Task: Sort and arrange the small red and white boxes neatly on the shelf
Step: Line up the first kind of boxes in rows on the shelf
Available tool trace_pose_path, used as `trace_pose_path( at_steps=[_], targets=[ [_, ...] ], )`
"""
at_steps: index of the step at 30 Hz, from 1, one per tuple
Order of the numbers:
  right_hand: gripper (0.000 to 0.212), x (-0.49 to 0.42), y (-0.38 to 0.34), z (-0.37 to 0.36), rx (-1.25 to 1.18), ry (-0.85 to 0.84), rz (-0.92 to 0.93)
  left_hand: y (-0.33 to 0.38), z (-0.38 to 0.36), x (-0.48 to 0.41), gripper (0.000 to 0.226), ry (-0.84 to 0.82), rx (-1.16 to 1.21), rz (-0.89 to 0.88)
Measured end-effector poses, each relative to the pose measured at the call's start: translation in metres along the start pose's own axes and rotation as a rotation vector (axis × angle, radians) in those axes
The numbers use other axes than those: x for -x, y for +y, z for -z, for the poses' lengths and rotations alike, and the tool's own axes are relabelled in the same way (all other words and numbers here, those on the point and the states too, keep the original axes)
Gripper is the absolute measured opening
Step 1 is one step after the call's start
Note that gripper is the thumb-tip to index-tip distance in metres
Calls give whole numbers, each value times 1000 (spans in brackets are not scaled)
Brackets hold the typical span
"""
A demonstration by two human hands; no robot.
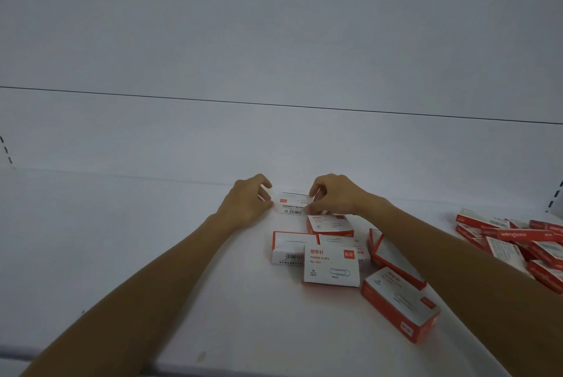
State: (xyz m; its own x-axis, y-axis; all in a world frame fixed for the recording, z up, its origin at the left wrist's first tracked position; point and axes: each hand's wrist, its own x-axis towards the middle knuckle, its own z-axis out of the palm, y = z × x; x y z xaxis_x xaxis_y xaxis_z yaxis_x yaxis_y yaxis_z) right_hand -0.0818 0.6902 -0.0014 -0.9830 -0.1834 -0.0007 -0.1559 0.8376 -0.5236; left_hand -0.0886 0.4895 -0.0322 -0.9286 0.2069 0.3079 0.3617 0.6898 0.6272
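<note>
My right hand pinches the far box, a finger curled over its back edge and my thumb against its near edge. My left hand sits at that box's left end with fingers loosely curled; I cannot tell whether they touch it. The far box lies flat on the white shelf, white face up, with a small red tag, lines of fine print and a barcode.

Just nearer than it lies a second box, white on top with red sides. Nearer still is a barcode-side box, and touching it the paper-clip box, printed in red "PAPER CLIPS" with a drawn clip. Nearer and to the right of the far box is a red-sided box, set at an angle. Well right of it is a loose heap of boxes.
</note>
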Motion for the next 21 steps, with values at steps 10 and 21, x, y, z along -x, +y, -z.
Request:
trace_pose_path(
  at_steps=[10,21],
  targets=[
    [49,-28,-5,-8,-56,49,-30,-11,-10,-26,35,-78,85,-49],
    [43,-37,-4,1,-64,-99,-74,-17,-10,-38,45,-144,9,-49]
  ],
)
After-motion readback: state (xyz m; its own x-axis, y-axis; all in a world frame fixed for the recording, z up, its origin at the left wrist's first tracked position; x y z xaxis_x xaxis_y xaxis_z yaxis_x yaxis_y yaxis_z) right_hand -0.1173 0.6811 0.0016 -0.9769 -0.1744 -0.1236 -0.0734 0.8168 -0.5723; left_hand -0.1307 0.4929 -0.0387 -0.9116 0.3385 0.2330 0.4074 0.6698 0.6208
